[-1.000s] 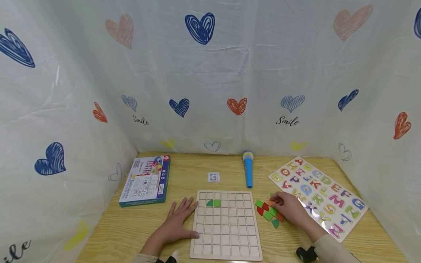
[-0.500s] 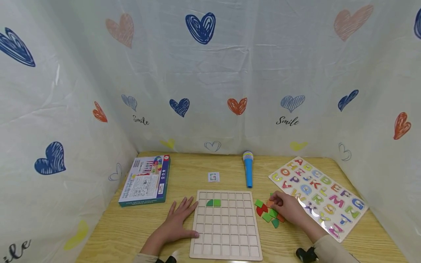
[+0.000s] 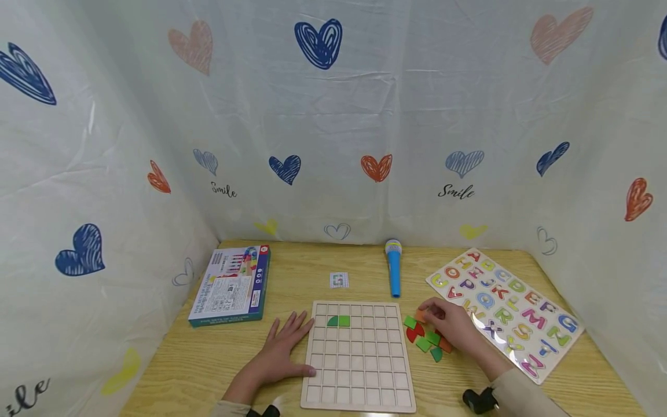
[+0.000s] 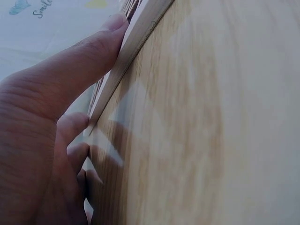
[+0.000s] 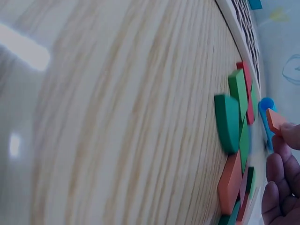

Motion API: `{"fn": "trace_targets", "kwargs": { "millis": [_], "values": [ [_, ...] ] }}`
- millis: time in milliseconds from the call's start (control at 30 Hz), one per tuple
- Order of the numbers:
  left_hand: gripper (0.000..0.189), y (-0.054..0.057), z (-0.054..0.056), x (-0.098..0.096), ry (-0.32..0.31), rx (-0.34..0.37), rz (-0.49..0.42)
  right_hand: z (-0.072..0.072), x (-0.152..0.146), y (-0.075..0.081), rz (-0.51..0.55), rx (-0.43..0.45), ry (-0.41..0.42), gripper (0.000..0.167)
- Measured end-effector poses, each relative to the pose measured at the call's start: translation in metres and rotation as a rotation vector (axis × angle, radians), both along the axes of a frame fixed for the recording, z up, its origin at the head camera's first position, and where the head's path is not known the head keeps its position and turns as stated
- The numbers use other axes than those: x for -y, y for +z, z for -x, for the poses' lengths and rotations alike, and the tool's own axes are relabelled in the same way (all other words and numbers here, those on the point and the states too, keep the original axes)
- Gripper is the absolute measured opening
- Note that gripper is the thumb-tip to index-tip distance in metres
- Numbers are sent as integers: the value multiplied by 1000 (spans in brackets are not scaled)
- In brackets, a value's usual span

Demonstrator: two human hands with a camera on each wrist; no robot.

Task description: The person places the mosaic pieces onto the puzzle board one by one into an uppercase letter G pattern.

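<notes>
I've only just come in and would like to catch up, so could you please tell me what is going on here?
A person's right hand pinches an orange piece by a cluster of loose coloured pieces, to the right of a gridded wooden board. The left hand is spread, its thumb on the board's left edge. On the board, a green quarter-round and a green square sit in neighbouring cells.

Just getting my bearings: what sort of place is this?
Probably a curtained-off play booth: heart-print curtains hang behind and beside a wooden table with a grid board and alphabet board.
</notes>
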State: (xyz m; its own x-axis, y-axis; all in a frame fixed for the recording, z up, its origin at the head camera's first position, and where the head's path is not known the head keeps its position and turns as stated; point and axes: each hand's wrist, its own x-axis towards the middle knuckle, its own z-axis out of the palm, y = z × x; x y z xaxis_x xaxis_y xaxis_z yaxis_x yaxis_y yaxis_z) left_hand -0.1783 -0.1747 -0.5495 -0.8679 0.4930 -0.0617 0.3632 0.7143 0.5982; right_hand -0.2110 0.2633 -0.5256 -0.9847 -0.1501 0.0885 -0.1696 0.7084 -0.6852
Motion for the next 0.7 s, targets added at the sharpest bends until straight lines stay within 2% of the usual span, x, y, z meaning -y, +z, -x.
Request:
{"fn": "trace_targets", "kwargs": {
  "millis": [400,700],
  "values": [
    [107,-3,1,0,-1,-4,6,10,42,-5,100,4,135,10],
    [107,-4,2,1,0,5,4,15,83,-6,118,17,234,8]
  ]
}}
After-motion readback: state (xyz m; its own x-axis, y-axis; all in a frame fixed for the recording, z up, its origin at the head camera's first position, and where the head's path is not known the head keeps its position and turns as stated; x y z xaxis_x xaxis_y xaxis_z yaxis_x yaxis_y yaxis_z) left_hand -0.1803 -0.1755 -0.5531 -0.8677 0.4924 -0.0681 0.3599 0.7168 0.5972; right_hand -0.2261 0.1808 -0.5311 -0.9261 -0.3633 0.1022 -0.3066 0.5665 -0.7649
